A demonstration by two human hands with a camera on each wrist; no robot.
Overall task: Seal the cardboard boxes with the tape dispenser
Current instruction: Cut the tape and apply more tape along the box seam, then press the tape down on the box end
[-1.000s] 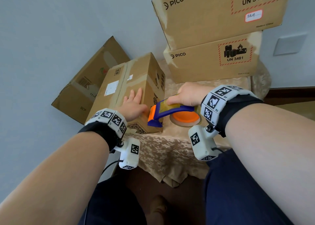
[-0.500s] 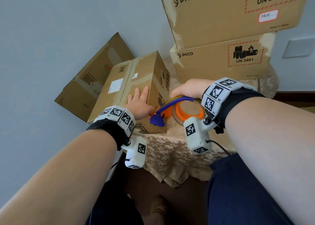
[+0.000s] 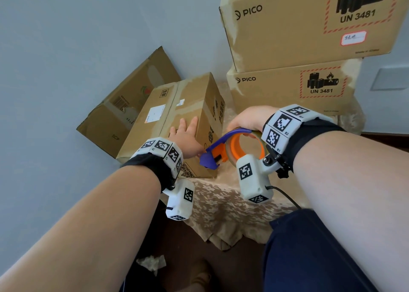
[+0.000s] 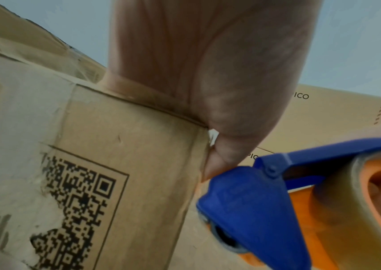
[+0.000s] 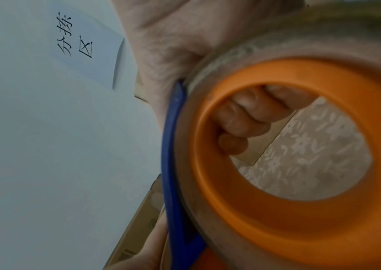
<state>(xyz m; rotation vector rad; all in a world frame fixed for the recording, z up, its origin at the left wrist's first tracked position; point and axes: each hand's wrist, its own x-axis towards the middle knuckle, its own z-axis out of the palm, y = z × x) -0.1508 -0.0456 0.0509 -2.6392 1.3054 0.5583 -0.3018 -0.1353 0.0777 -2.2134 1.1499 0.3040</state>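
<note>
Boxes (image 3: 177,119) crowd a floral-clothed table (image 3: 223,203) (pale blue wall (image 3: 66,48) behind).

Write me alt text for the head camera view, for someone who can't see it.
A person's left hand presses flat on a small cardboard box while the right hand grips a blue and orange tape dispenser beside its near corner. Two stacked PICO boxes stand behind on the patterned tablecloth.

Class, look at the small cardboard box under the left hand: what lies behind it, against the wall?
Behind the small box another cardboard box leans tilted against the wall. Its lower right part is hidden by the small box; what it rests on cannot be seen.
</note>
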